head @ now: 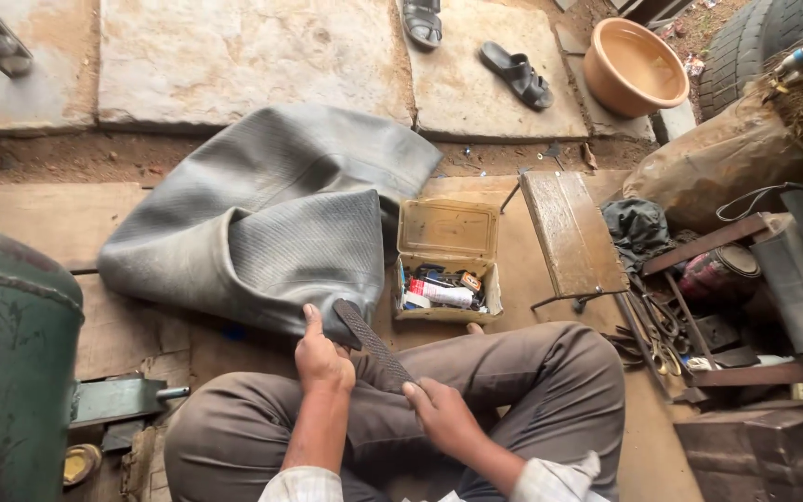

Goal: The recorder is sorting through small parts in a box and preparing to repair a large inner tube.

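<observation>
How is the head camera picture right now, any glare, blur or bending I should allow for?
Head view: soft even daylight, no hard glare, faint shadows; sharp on the left hand, right hand and dark flat rasp; the grey rubber inner tube reads clearly; wide-lens bending curves the green metal drum at the edge.

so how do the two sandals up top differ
The left sandal lies lengthwise, cut off by the top edge of the view; the right sandal lies slanted and shows whole. The left sits at the slab's corner, the right near its middle. Both are dark, strapped and empty.
</observation>
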